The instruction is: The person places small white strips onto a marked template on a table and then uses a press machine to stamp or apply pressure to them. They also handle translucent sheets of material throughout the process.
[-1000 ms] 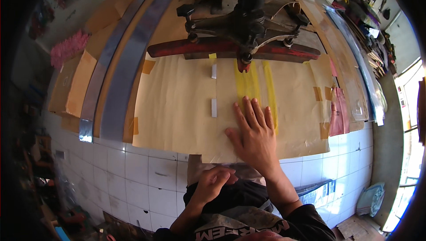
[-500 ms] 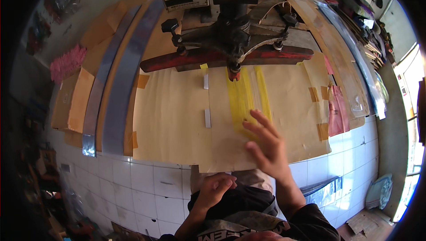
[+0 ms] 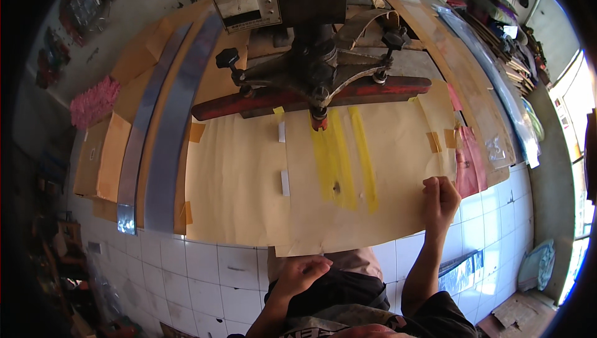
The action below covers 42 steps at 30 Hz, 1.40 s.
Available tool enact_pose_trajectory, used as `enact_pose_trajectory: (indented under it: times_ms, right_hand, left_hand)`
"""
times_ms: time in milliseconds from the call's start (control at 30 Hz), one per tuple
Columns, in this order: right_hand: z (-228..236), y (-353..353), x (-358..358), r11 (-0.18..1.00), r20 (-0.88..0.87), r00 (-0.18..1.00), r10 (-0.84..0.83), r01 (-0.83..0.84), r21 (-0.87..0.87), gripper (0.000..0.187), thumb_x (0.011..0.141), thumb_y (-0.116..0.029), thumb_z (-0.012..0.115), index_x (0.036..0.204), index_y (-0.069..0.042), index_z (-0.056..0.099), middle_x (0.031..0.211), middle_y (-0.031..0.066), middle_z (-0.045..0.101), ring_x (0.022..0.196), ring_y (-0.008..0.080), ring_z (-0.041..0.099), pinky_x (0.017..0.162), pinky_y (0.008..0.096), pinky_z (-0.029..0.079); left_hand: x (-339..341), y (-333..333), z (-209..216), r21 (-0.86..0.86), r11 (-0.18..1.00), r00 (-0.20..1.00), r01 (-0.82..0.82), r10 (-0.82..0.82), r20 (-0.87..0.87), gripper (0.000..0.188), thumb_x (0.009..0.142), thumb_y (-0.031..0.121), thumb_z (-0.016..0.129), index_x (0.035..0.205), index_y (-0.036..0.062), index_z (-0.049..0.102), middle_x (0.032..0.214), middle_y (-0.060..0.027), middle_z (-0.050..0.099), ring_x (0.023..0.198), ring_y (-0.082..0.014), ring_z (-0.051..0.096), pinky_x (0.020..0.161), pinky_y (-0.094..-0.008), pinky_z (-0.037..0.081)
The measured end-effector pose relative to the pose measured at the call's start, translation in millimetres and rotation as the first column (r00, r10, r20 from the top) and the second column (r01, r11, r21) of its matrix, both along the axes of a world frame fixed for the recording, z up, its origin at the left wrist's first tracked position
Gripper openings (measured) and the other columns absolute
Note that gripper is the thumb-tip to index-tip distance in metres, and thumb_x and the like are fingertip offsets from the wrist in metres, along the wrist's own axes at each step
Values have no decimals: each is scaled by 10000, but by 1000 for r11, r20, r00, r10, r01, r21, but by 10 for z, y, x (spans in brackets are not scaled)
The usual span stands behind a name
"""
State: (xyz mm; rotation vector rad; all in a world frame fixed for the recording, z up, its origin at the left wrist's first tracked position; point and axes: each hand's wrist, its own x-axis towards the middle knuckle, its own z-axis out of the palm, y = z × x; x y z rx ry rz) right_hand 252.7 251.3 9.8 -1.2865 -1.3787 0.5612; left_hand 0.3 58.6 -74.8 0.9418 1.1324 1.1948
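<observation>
Paper [image 3: 236, 182] lies under the red bar [image 3: 385, 88], right hand [image 3: 441, 198] bunched at the paper's right side, pinching or not I can't tell; left hand [image 3: 303, 276], fingers curled together, near the front edge; a sideways tug could skew it

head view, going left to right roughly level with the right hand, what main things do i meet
Cardboard box, narrow grey-blue strip, wide grey-blue strip, lower white strip, wide yellow stripe, narrow yellow stripe, right hand, pink sheet.
</observation>
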Motion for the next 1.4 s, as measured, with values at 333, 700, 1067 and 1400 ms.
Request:
enact_pose_trajectory:
  times_ms: [333, 700, 1067, 1400]
  right_hand:
    - [29, 1, -103, 996, 118, 991, -59, 50, 78, 219, 899, -118, 644, 730, 19, 621, 589, 43, 540, 522, 88, 450, 496, 258, 343]
    - [7, -11, -64, 993, 156, 986, -62, 44, 112, 221, 898, -96, 642, 712, 18, 606, 585, 43, 527, 513, 91, 429, 488, 266, 329]
    - [-23, -26, -82, 988, 146, 987, -59, 36, 153, 290, 908, -113, 642, 665, 14, 546, 562, 40, 468, 498, 101, 378, 475, 283, 292]
    - [-48, -22, -80, 982, 211, 975, -69, 29, 185, 432, 909, -135, 656, 595, -3, 390, 536, 44, 357, 484, 125, 305, 464, 312, 236]
  left_hand:
    - [-302, -134, -1483, -86, 985, 962, 151, -166, -217, 286, 866, 50, 696, 1140, -6, 634, 1147, -157, 665, 1004, -217, 669, 861, -333, 547]
    - [-321, -16, -1764, -338, 939, 731, -62, -188, -656, 390, 894, 151, 677, 1245, 8, 589, 1266, -187, 620, 1106, -265, 640, 928, -378, 523]
    - [-338, -85, -1762, -353, 921, 704, -164, -142, -696, 403, 896, 169, 671, 1256, 11, 581, 1276, -188, 611, 1119, -270, 630, 937, -382, 515]
    - [-321, 13, -1731, -355, 930, 725, -99, -177, -666, 416, 898, 186, 665, 1266, 14, 574, 1286, -189, 604, 1132, -275, 621, 946, -385, 509]
